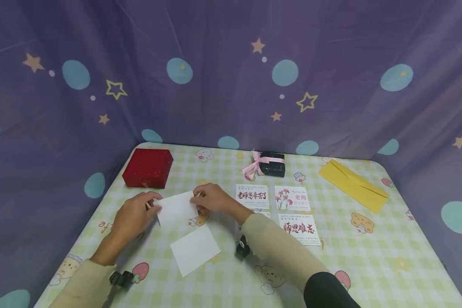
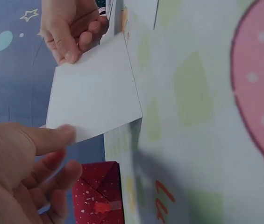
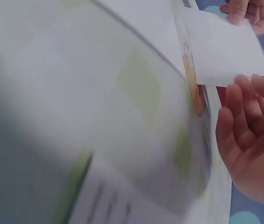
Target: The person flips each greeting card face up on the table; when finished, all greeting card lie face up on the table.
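Note:
A blank white card (image 1: 177, 208) is held up over the table between both hands. My left hand (image 1: 135, 216) pinches its left edge with thumb and fingers; in the left wrist view the thumb (image 2: 59, 135) lies on the card's face. On the opposite edge, my right hand (image 1: 212, 197) pinches the card as well, its other fingers curled behind. Below, a second blank white card (image 1: 195, 250) lies tilted on the tablecloth. Printed cards with red or pink characters, such as the flower card (image 1: 292, 198), lie right of my right hand; my right forearm partly covers one.
A red box (image 1: 148, 168) sits at the back left. Towards the back middle is a small black box (image 1: 272, 164) with a pink ribbon bow. A yellow envelope (image 1: 354, 185) lies at the right. Behind the checked tablecloth (image 1: 369, 269) hangs a purple curtain (image 1: 231, 85).

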Demonstrator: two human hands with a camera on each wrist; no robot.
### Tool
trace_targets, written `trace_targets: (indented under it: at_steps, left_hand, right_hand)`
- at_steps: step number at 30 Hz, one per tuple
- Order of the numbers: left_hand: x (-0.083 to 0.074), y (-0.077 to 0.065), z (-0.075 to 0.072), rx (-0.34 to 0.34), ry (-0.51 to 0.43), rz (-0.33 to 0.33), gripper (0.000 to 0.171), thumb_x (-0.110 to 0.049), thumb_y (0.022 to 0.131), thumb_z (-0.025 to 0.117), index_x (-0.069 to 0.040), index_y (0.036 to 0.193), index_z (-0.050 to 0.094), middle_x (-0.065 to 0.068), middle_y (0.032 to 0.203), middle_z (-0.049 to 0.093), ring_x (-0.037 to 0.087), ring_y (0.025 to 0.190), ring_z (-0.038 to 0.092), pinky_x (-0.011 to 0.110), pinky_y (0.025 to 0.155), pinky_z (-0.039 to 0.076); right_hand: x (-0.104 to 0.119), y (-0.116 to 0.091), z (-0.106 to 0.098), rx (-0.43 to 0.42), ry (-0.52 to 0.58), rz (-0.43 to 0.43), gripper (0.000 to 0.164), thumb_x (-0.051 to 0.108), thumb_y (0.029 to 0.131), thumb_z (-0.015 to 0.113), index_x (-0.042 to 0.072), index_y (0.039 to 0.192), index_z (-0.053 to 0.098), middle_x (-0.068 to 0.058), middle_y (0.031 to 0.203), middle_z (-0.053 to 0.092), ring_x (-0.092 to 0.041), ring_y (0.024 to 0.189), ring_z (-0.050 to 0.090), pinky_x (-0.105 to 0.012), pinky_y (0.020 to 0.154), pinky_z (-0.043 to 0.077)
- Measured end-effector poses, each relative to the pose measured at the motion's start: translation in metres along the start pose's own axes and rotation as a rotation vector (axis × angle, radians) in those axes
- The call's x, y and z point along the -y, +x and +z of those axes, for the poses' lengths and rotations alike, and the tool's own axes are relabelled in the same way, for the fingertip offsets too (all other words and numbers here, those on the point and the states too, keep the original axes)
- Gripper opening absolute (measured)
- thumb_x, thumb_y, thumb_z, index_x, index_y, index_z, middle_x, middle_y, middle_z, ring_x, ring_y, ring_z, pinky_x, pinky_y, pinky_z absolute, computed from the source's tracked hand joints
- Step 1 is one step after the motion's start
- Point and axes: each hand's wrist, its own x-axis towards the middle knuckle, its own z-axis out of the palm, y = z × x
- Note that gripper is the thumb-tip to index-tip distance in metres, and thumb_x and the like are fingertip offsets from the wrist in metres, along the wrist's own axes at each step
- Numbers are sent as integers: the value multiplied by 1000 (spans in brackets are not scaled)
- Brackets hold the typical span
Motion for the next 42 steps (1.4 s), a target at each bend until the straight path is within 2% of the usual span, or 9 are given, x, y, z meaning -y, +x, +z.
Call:
trace_targets:
  at_steps: [3, 6, 10, 13, 16, 23, 31, 35, 42]
  left_hand:
    - [-5, 4, 0, -44, 8, 40, 23, -9, 83, 82, -14, 104, 73, 4, 81, 70, 19, 71, 63, 33, 58, 47]
    - [-9, 8, 1, -78, 15, 84, 20, -11, 82, 83, -14, 101, 75, 3, 81, 72, 18, 71, 64, 34, 59, 49]
    - [-12, 12, 7, -115, 19, 127, 18, -14, 80, 86, -16, 96, 78, 3, 87, 75, 17, 72, 65, 35, 60, 52]
    - [-15, 16, 13, -124, 21, 148, 15, -15, 78, 87, -17, 91, 80, 3, 89, 77, 16, 72, 67, 36, 60, 53]
    - [-18, 19, 19, -119, 16, 168, 16, -15, 76, 88, -17, 90, 81, 2, 88, 77, 18, 72, 69, 38, 61, 55]
    - [-24, 27, 31, -77, -8, 224, 20, -14, 76, 88, -15, 95, 83, 2, 90, 77, 23, 84, 73, 43, 70, 59]
    - [-30, 32, 42, -16, 7, 253, 27, -18, 79, 86, -16, 105, 82, 2, 98, 76, 23, 90, 72, 42, 74, 59]
    - [-31, 36, 46, 4, 26, 271, 33, -22, 78, 86, -15, 109, 80, 3, 98, 76, 22, 92, 72, 42, 76, 59]
    - [-32, 44, 53, 55, 58, 292, 32, -20, 80, 85, -14, 111, 80, 5, 99, 77, 25, 96, 72, 43, 79, 60]
  right_hand:
    - [-6, -5, -7, 27, 144, 52, 19, 27, 100, 65, 11, 106, 74, -1, 77, 76, -10, 62, 67, -25, 58, 55]
    - [-13, -10, -14, 65, 264, 90, 28, 30, 103, 61, 8, 115, 74, -5, 92, 79, -14, 76, 72, -31, 66, 61]
    - [-18, -16, -23, 103, 370, 106, 39, 33, 106, 55, 2, 123, 70, -12, 111, 76, -20, 92, 74, -35, 77, 62]
    - [-22, -21, -28, 102, 408, 109, 40, 31, 108, 50, 0, 126, 68, -16, 118, 74, -24, 98, 74, -36, 81, 62]
    - [-26, -24, -31, 68, 374, 100, 36, 30, 107, 52, 3, 122, 72, -15, 115, 76, -23, 95, 74, -34, 80, 61]
    - [-35, -33, -38, -16, 117, 67, 20, 22, 99, 65, 14, 114, 76, -5, 83, 75, -11, 71, 65, -25, 68, 54]
    - [-42, -40, -49, -28, -31, 9, 48, 15, 94, 71, 10, 141, 60, 1, 92, 74, -7, 72, 63, -23, 68, 53]
    - [-47, -39, -53, -40, -81, -6, 53, 15, 92, 73, 7, 143, 58, 0, 94, 74, -5, 72, 59, -21, 66, 50]
    - [-52, -39, -58, -19, -73, 42, 55, 15, 93, 73, 8, 145, 56, 1, 92, 75, -6, 70, 59, -21, 65, 49]
